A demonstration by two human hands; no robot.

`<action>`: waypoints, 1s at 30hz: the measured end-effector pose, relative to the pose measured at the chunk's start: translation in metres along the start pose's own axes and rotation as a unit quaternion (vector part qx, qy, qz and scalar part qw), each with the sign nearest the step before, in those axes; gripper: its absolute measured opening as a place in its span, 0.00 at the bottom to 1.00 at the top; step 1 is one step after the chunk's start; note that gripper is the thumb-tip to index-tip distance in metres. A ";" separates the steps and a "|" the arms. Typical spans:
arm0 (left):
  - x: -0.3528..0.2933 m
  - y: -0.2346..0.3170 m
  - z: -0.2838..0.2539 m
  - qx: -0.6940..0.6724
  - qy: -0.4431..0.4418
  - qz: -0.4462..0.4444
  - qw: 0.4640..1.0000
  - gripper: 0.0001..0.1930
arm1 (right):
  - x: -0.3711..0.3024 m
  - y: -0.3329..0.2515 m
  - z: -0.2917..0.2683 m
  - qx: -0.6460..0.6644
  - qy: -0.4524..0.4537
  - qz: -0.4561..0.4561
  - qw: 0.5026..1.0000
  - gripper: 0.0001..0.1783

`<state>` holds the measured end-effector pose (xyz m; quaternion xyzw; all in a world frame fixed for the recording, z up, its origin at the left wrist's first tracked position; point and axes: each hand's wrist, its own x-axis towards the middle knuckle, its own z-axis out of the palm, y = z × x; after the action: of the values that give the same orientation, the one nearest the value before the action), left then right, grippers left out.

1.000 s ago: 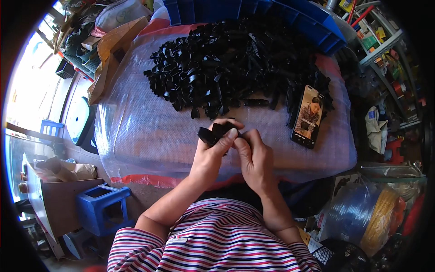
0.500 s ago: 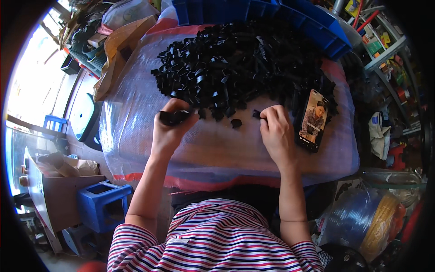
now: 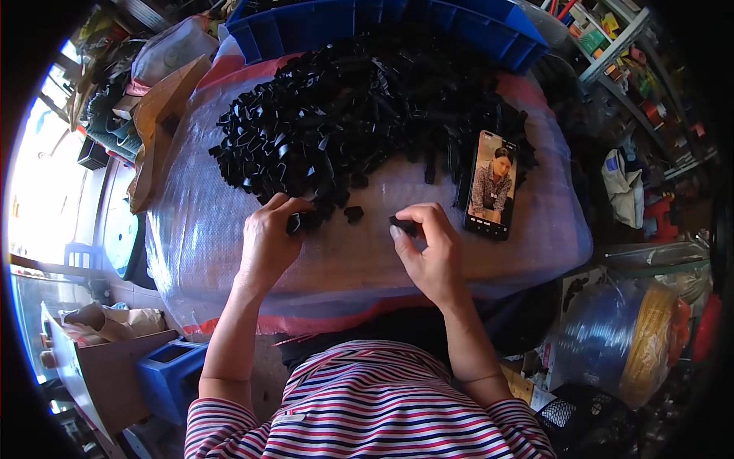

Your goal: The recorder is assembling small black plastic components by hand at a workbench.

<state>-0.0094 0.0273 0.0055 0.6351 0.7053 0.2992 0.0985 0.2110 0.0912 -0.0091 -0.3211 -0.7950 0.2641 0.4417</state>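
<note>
A large heap of small black plastic pieces [image 3: 329, 115] lies on the sheet-covered work surface. At its near left edge my left hand [image 3: 266, 243] is closed, fingers pinching a black piece [image 3: 295, 223] right beside other loose ones. My right hand [image 3: 434, 256], to the right and apart from the heap, pinches another small black piece [image 3: 404, 226] between thumb and fingers. A single loose black piece [image 3: 353, 215] rests on the sheet between both hands. The exact shape of the held pieces is partly hidden by my fingers.
Right of the heap stands a phone [image 3: 489, 187] with a lit screen. Blue plastic bins [image 3: 306, 34] line the far edge. The surface wears a translucent woven sheet [image 3: 195, 245] with red borders. A blue stool [image 3: 172, 375] is at lower left, wrapped coils [image 3: 612, 336] at lower right.
The whole view has shifted, so heap and phone appear further left. My left hand has turned fingers-down toward the heap's edge; my right hand has rotated, showing its pinched piece more clearly.
</note>
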 end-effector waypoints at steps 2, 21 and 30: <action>-0.001 -0.002 0.001 -0.004 0.006 0.002 1.000 0.14 | -0.002 -0.011 -0.001 0.043 -0.002 0.029 0.999 0.10; -0.005 0.007 0.012 -0.015 0.036 0.026 0.999 0.12 | -0.012 -0.013 0.005 -0.084 -0.069 -0.010 0.994 0.10; -0.015 0.032 0.017 -0.429 0.120 -0.159 0.881 0.09 | -0.016 -0.034 0.011 0.115 0.011 0.036 0.993 0.15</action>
<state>0.0294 0.0187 0.0058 0.3692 0.6062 0.6268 0.3216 0.1989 0.0555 0.0008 -0.2996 -0.7422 0.3659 0.4749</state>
